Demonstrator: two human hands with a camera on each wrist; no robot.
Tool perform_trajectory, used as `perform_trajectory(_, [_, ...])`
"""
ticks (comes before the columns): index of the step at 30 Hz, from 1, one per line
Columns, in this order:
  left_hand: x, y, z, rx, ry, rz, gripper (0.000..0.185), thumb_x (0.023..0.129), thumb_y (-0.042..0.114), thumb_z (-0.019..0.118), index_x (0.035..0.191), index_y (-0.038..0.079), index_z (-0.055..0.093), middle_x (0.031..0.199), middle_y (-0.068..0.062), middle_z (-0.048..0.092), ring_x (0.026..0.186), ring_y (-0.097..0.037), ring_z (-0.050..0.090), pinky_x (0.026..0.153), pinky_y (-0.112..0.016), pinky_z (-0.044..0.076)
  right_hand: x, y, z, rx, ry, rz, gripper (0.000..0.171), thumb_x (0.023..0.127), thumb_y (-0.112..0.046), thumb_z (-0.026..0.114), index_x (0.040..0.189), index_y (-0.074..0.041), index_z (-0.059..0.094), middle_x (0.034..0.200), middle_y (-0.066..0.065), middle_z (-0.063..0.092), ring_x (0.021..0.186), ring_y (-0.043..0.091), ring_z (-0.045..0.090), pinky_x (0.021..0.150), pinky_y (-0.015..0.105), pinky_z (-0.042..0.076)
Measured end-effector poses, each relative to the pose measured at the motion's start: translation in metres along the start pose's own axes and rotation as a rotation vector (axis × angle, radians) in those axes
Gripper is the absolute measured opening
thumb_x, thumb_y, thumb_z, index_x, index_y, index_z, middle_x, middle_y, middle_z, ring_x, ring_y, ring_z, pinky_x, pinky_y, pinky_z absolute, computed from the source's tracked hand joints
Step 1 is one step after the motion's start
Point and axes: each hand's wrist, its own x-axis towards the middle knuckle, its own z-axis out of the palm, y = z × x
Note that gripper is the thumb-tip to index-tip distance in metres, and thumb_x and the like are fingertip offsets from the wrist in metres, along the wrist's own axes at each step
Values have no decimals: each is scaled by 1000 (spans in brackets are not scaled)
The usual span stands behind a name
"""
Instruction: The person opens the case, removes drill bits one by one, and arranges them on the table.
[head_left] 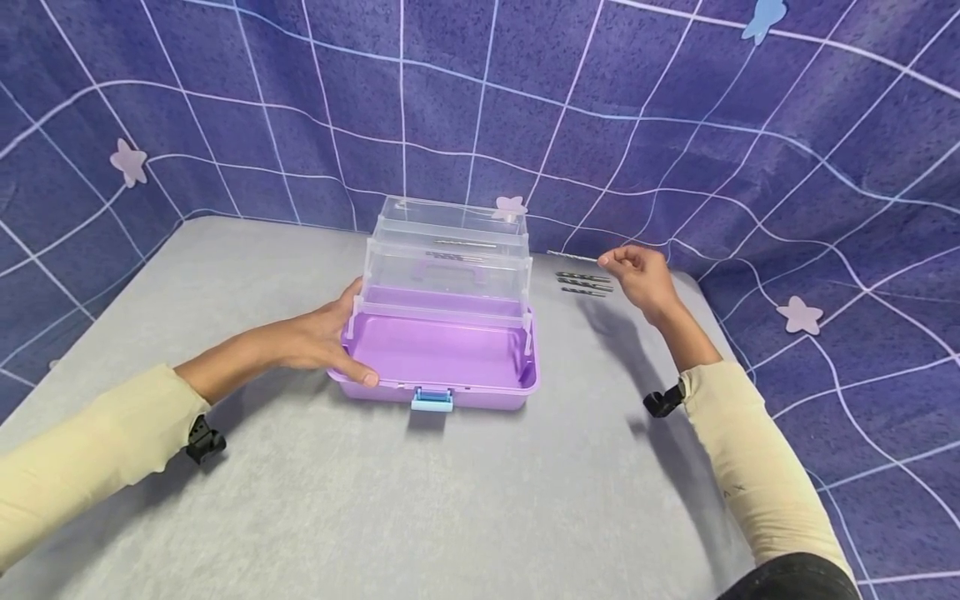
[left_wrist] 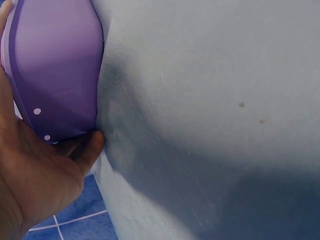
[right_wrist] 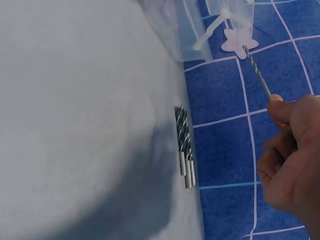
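A thin drill bit [head_left: 572,255] is held above the desk [head_left: 300,500], just right of the open purple organizer box [head_left: 442,354] and over three more drill bits [head_left: 583,283] lying side by side on the grey surface. The right hand [head_left: 641,275] pinches it by one end between thumb and curled fingers, its tip pointing toward the box's clear tiered trays [head_left: 448,258]. The left hand [head_left: 330,337] cups the box's left side, thumb along the front rim; its other fingers seem to lie behind the wall, though they are hidden.
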Motion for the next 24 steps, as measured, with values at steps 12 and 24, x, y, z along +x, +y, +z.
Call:
perform_trajectory(12, [1,-1,0,-16,-3,3,150,75,15,107,177,32,-2,170,-22,47,144,-46,64,124,-68,51,-5,27,-7,-57,-12,68,34,110,-23,73,127,6,77,77,-22,64,95,7,54,86,24,43])
perform_trajectory(24, [-1,-1,1,27,34,-6,150,73,16,108,176,38,1,169,-15,50,145,-41,64,126,-67,48,-5,58,-7,-125,-18,76,28,109,-19,72,121,5,80,101,-11,82,96,3,60,87,19,47])
